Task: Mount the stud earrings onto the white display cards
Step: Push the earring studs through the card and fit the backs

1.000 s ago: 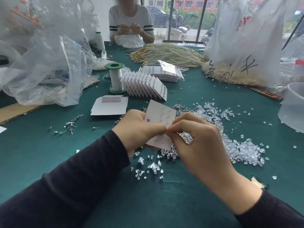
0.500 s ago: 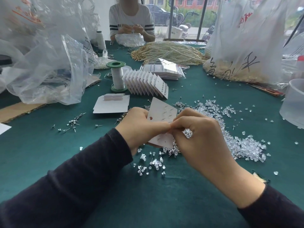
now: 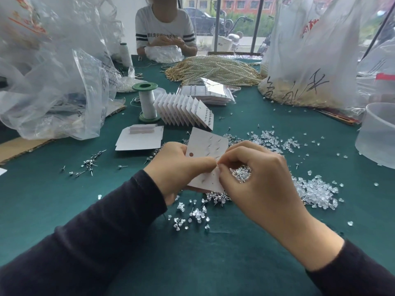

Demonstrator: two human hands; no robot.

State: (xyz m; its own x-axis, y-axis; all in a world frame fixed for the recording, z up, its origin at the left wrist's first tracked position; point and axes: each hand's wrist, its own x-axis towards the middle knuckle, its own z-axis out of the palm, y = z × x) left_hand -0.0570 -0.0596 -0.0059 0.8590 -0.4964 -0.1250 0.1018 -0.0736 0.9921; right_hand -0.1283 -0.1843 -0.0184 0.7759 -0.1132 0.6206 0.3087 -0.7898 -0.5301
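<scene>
My left hand [image 3: 177, 165] grips a white display card [image 3: 208, 144] by its left edge, holding it tilted above the green table. Several stud posts poke through the card's upper half. My right hand [image 3: 254, 174] pinches something tiny at the card's right edge, thumb and forefinger meeting my left thumb; the pinched piece is hidden by the fingertips. A heap of silver stud earrings [image 3: 218, 196] lies under the card. Clear earring backs [image 3: 314, 192] spread to the right, with a few more clear backs [image 3: 192, 216] near my wrists.
A fanned row of filled cards [image 3: 183, 111], a green thread spool [image 3: 146, 99] and a folded white card [image 3: 139, 138] lie behind. Loose studs [image 3: 89, 163] are scattered left. Plastic bags [image 3: 53, 86] crowd both sides; a translucent tub [image 3: 377, 133] stands right. A person [image 3: 164, 28] sits opposite behind pearl strands [image 3: 213, 69].
My right fingers have shifted slightly at the card's edge, opening a gap under the forefinger. The view has tilted up a little; the card stays in my left hand.
</scene>
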